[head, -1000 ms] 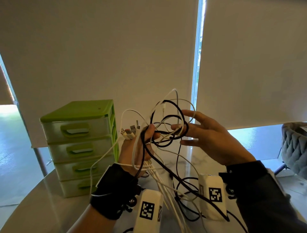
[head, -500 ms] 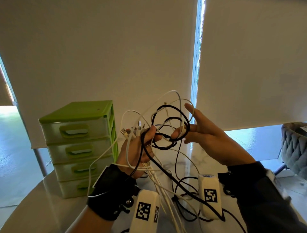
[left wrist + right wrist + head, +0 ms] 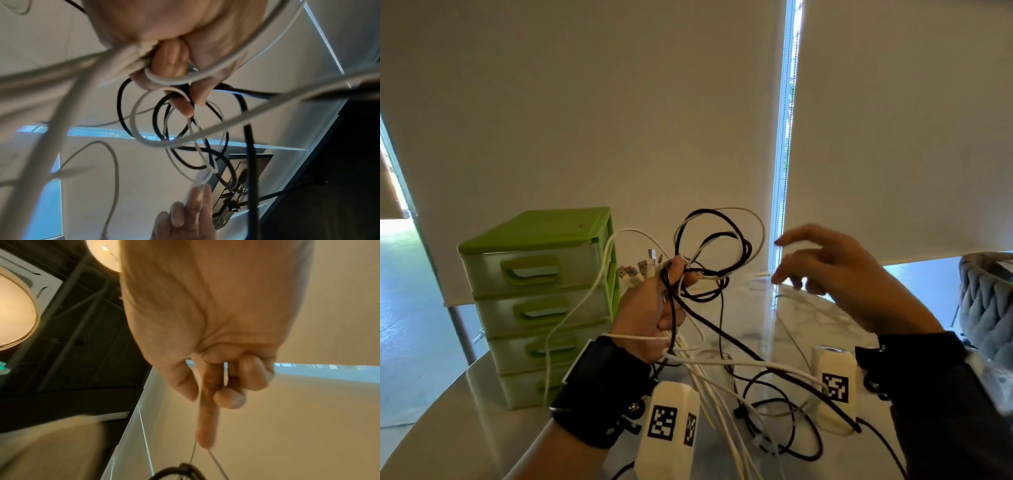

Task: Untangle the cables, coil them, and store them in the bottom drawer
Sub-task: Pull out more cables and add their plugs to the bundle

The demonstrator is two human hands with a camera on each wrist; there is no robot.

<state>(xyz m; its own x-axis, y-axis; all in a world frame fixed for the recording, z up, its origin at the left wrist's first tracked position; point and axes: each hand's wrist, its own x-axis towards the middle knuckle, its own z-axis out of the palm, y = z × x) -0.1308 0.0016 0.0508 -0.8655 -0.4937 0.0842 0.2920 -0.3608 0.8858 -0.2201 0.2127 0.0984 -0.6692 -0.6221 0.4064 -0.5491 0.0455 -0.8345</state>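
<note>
Presently, left hand [image 3: 654, 308]: curled tight round a bundle of white and black cables [image 3: 709, 260], the plug ends [image 3: 637, 270] fanned out above the fist; in the left wrist view the fingers [image 3: 183, 105] are seen pinching several loops at once
Right hand [image 3: 835, 270]: held just beside the loops, fingers [image 3: 791, 236] spread and loosely bent; nothing is seen to be gripped, though motion blur leaves a thin strand near one fingertip uncertain
Cables: lifted above the table [image 3: 448, 428], the loops still interlaced; the trailing lengths [image 3: 774, 411] are draped down onto the table between the wrists
Drawer unit [image 3: 537, 301]: green, stood on the table to the left, all drawers shut, including the bottom drawer [image 3: 527, 387]
Stage, as judged: untangling, with no cable yet freed or coiled
Risk, tightening: a knot could be drawn tighter if a loop is pulled while the fist is kept clamped
Risk, snagging: a white strand is looped over the left wrist and could catch the wrist strap
Risk, dragging: the trailing lengths could be swept off the table edge
</note>
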